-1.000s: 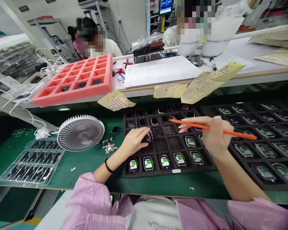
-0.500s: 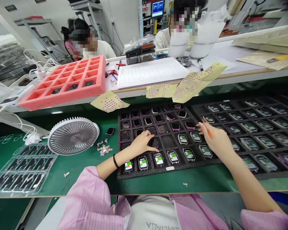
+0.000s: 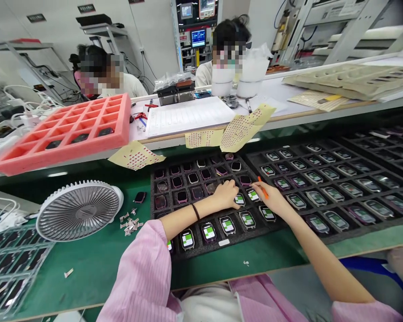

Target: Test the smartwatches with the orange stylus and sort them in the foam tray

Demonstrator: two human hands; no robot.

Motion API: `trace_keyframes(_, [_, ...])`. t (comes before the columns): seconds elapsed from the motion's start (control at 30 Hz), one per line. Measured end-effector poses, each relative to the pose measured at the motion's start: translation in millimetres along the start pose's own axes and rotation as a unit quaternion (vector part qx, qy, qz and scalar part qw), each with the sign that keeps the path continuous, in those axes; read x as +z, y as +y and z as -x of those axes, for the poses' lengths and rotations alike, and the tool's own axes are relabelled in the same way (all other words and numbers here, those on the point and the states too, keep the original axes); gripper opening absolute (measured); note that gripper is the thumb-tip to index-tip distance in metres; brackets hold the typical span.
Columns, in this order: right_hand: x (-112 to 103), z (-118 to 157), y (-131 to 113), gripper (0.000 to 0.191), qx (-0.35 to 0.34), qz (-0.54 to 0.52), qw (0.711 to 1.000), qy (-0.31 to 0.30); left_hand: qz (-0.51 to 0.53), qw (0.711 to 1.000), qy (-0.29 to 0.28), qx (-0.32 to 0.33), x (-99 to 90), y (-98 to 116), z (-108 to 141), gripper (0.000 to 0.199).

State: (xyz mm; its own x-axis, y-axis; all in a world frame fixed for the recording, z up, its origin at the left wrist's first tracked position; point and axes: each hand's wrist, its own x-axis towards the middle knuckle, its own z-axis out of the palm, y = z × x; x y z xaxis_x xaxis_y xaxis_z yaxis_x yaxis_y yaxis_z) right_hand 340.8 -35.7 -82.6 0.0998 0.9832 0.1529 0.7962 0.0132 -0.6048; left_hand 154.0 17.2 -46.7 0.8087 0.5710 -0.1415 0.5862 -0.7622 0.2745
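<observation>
My left hand (image 3: 225, 196) is over the black foam tray (image 3: 201, 256), its thumb and fingers curled about the left side of a smartwatch (image 3: 240, 199) with a green-and-white lit screen. The watch still sits in its slot. Just to the right, my right hand (image 3: 270, 197) grips a slim orange pen-like stick (image 3: 264, 189); its lower end is hidden by the fingers. Those fingertips are close to another lit smartwatch (image 3: 254, 194). Along the front row lie several lit watches, such as one pale-framed watch (image 3: 227, 225). Farther back, the watch screens are dark.
A second black tray (image 3: 325, 181) of watches adjoins on the right. To the left are a round white fan (image 3: 82, 210), small scattered metallic pieces (image 3: 130, 225) and a clear plastic tray (image 3: 16, 264). The shelf above holds a pink foam tray (image 3: 117, 139) and papers (image 3: 188, 116).
My left hand has moved right across the tray, from a dark watch to a lit one, nearer my right hand. The right hand keeps the orange stick. The view has turned right.
</observation>
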Motion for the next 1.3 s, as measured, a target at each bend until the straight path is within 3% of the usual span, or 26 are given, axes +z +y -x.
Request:
trace_keyframes(0.13, [-2.6, -1.5, -1.4, 0.031, 0.001, -0.039, 0.999, -0.026, 0.056, 0.997, 0.042, 0.016, -0.5, -9.1, -1.4, 0.044])
trace_keyframes(0.23, [-6.4, -1.7, -2.8, 0.031, 0.01, -0.105, 0.994, -0.021, 0.23, 0.969, 0.09, 0.007, -5.4, -20.8, 8.2, 0.044])
trace_keyframes(0.3, [-10.6, -1.2, -7.7, 0.036, 0.04, -0.204, 0.978, -0.012, 0.413, 0.906, 0.086, -0.02, -12.5, -29.4, 20.3, 0.045])
trace_keyframes(0.4, [-17.8, -1.4, -25.9, 0.043, 0.091, -0.363, 0.927, -0.035, 0.661, 0.747, 0.054, -0.044, -26.9, -39.7, 47.0, 0.046])
trace_keyframes(0.47, [-21.6, -3.5, -44.0, 0.045, 0.102, -0.43, 0.895, -0.066, 0.755, 0.649, 0.083, -0.048, -36.5, -43.7, 67.6, 0.046])
trace_keyframes(0.53, [-23.5, -7.5, -63.7, 0.046, 0.097, -0.467, 0.874, -0.099, 0.797, 0.584, 0.142, -0.064, -44.2, -46.1, 86.7, 0.05])
trace_keyframes(0.6, [-23.6, -12.5, -82.6, 0.047, 0.078, -0.482, 0.862, -0.134, 0.809, 0.55, 0.191, -0.086, -50.2, -47.9, 102.4, 0.052])
trace_keyframes(0.77, [-19.7, -25.4, -120.9, 0.062, -0.001, -0.463, 0.864, -0.199, 0.797, 0.547, 0.232, -0.107, -60.6, -53.2, 126.2, 0.046])
trace_keyframes(0.93, [-13.7, -37.0, -145.9, 0.062, -0.038, -0.469, 0.857, -0.212, 0.797, 0.55, 0.242, -0.07, -57.6, -62.7, 131.7, 0.044])
trace_keyframes(1.03, [-10.1, -43.0, -153.9, 0.063, -0.051, -0.485, 0.849, -0.202, 0.783, 0.573, 0.238, -0.048, -53.3, -66.9, 130.8, 0.05])
trace_keyframes(1.17, [-4.5, -48.4, -155.6, 0.061, -0.067, -0.49, 0.848, -0.192, 0.756, 0.615, 0.212, -0.067, -56.8, -65.2, 133.0, 0.055])
trace_keyframes(1.3, [3.8, -50.9, -151.0, 0.061, -0.067, -0.485, 0.849, -0.199, 0.722, 0.647, 0.236, -0.069, -59.4, -65.1, 133.9, 0.051])
